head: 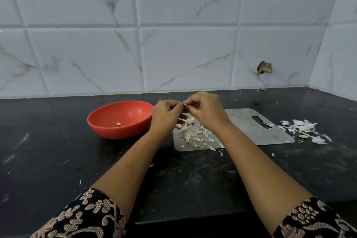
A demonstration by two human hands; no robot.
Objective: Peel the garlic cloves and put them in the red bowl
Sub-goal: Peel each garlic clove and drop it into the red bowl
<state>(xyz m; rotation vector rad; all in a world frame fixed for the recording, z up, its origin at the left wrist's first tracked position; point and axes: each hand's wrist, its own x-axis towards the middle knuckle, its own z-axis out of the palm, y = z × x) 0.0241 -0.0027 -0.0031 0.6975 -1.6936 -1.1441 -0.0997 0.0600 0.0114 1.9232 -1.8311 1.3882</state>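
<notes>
One peeled clove so far in the red bowl, just left of the metal board, toward the back edge of the counter. Mid-peel now, judging by the hands: left hand and right hand brought together above the board's left end, fingertips of both pinching a clove between them. Amount of skin left on it: cannot tell, mostly hidden by fingers. Probably early in the task, with several unpeeled cloves waiting on the board's left end among loose scraps, and a heap of skins on the counter off the board's right end. Next, most likely: strip away the last skin, let it fall onto the board, then carry the bare clove left over the bowl's rim and release. Calls for a firm nail pinch without crushing, and only a short reach left.
</notes>
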